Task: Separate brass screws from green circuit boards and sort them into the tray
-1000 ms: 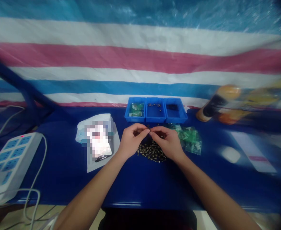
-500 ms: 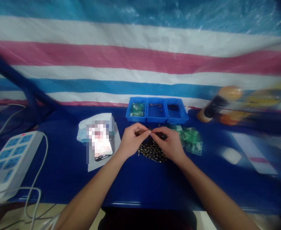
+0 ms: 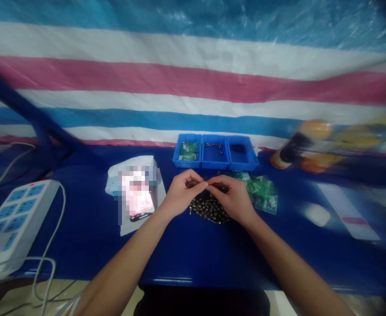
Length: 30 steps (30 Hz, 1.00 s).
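My left hand (image 3: pixel 181 193) and my right hand (image 3: pixel 234 197) meet fingertip to fingertip above a heap of small dark metal parts (image 3: pixel 209 210) on the blue table (image 3: pixel 193 250). Both hands pinch a tiny dark piece between thumb and fingers; it is too small to name. A pile of small green parts (image 3: pixel 262 191) lies just right of my right hand. Behind the hands stand three joined blue bins (image 3: pixel 215 151): green parts in the left one, a few dark bits in the middle one, black pieces in the right one.
A phone on white packets (image 3: pixel 137 193) lies left of my hands. A white power strip (image 3: pixel 10 219) with cables sits at the left edge. At the right are a blurred orange bottle (image 3: pixel 298 145), a white mouse (image 3: pixel 317 215) and a white card (image 3: pixel 352 210). A striped tarp hangs behind.
My hands have drawn slightly closer together and a little lower over the heap; the pinch stays the same. The camera shifted slightly.
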Motion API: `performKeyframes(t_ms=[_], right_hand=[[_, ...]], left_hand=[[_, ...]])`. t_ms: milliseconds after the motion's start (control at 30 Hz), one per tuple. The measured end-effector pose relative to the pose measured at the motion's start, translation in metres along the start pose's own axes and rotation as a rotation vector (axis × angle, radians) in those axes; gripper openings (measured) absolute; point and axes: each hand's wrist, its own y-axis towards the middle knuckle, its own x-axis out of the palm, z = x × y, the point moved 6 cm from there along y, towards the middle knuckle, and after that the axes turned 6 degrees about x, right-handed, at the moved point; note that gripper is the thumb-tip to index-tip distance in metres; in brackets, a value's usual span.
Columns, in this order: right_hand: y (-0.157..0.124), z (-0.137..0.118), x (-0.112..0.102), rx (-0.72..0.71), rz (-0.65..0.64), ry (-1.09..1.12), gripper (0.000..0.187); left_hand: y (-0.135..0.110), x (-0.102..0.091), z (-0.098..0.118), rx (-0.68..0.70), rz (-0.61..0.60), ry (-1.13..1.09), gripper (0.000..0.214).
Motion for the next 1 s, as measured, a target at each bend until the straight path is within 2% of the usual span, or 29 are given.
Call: performKeyframes(t_ms=[100, 300, 500, 833, 1000], right_hand=[[0.000, -0.001, 0.002, -0.013, -0.038, 0.062, 0.012], [0.000, 0.007, 0.007, 0.076, -0.064, 0.182, 0.028], [0.000, 0.009, 0.005, 0.103, -0.039, 0.123, 0.012], [0.000, 0.007, 0.004, 0.065, -0.047, -0.046, 0.017], [0.000, 0.004, 0.004, 0.033, -0.059, -0.064, 0.019]], left_hand=[[-0.001, -0.003, 0.000, 0.024, 0.067, -0.023, 0.022], [-0.001, -0.007, 0.001, 0.022, 0.165, -0.003, 0.023], [0.000, -0.004, 0.002, 0.018, 0.139, -0.016, 0.023], [0.000, 0.000, -0.007, -0.060, 0.070, -0.115, 0.024], [-0.001, 0.002, -0.009, -0.071, 0.033, -0.157, 0.023]])
